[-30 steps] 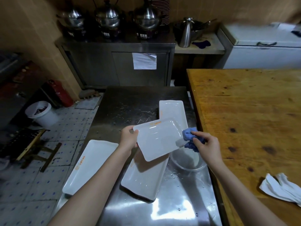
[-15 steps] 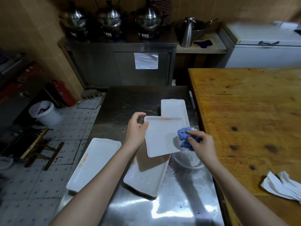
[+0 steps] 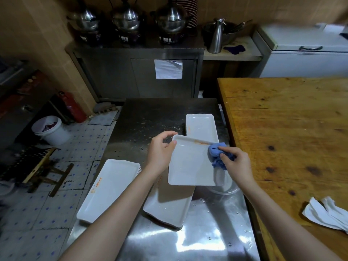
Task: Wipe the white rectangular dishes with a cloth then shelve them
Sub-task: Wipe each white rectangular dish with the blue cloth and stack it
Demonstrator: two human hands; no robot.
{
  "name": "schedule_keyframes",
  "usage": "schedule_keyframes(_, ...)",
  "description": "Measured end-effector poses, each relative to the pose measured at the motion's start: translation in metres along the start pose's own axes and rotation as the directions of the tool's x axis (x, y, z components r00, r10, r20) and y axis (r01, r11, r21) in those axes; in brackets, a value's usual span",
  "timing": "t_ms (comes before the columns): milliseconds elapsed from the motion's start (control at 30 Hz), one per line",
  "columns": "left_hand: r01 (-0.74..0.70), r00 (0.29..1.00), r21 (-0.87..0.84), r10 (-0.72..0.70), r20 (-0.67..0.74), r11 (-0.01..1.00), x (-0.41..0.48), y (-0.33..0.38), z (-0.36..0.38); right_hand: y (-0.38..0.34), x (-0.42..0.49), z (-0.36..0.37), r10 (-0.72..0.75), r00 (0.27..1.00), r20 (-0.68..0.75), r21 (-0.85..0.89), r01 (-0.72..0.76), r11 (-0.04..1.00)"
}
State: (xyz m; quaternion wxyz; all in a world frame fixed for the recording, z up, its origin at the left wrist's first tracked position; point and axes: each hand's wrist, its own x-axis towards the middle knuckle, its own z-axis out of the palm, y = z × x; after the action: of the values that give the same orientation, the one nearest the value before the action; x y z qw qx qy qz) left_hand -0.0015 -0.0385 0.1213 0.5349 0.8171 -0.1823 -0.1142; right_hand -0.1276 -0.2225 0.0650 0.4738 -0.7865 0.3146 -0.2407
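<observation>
My left hand grips the left edge of a white rectangular dish held above the steel table. A bunched blue cloth is gripped by my right hand and pressed against the dish's right side. Under the held dish a second white dish lies on the table. A third dish lies farther back. At the table's left edge sits a stack of white dishes.
A clear glass bowl sits below my right hand. A wooden table stands at the right with a white rag on it. Steel pots top a metal cabinet behind. A white bucket stands on the tiled floor.
The held dish has turned from a tilted angle to nearly square with me. My left hand shifted its hold along the left edge, and the cloth moved onto the dish's right side.
</observation>
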Motion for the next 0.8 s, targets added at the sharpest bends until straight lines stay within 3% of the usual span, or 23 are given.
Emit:
schedule_keyframes(333,0.118,0.993,-0.115,-0.121,-0.018,0.986,-0.001,-0.004,0.016,-0.039,-0.011,0.040,-0.123,0.985,0.120,-0.016,0.126,0.992)
schedule_keyframes(533,0.111,0.993,-0.087,-0.113,-0.020,0.990,0.003,-0.004,0.019,-0.051,-0.018,0.052,-0.250,0.952,0.179,-0.029,0.259,0.965)
schedule_keyframes(800,0.132,0.989,-0.090,-0.137,-0.051,0.987,0.006,-0.008,0.010,-0.023,-0.003,0.024,-0.150,0.976,0.159,-0.196,0.180,0.964)
